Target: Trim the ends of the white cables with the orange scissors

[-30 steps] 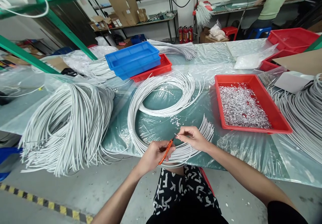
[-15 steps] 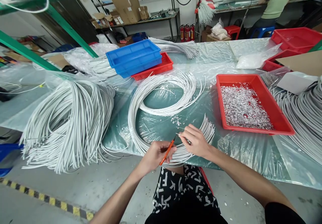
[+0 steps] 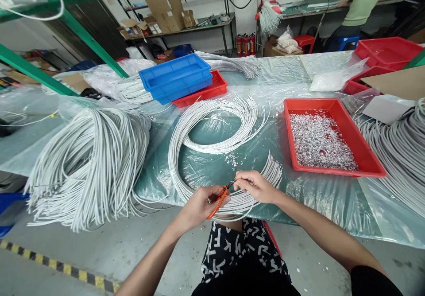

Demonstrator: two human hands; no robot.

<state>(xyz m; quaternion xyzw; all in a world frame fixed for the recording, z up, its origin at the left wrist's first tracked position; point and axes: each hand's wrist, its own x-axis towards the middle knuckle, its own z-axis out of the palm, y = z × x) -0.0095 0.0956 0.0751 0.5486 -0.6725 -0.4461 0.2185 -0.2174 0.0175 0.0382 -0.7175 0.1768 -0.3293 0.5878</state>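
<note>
Orange-handled pliers (image 3: pixel 219 202) are gripped in my left hand (image 3: pixel 202 204), whose fingers are wrapped around the handles. Their narrow dark jaws point up and right, reaching the fingertips of my right hand (image 3: pixel 253 185). That hand is closed in a pinch; what lies between its fingertips is too small to make out. Under both hands runs a coil of white cables (image 3: pixel 181 154), with its cut ends fanned out just right of my right hand. Small pale scraps (image 3: pixel 231 159) lie on the plastic-covered table (image 3: pixel 212 172) just beyond the hands.
A red tray (image 3: pixel 368 161) of small shiny pieces stands to the right. Large grey-white cable bundles (image 3: pixel 96 163) lie left and far right. Blue trays (image 3: pixel 175 76) sit on a red one behind the coil. A person in a light green top (image 3: pixel 363 3) is at the back.
The pliers' handles have spread apart in my left hand, and their jaws have come closer to my right fingertips. My right hand has shifted slightly left and turned flatter.
</note>
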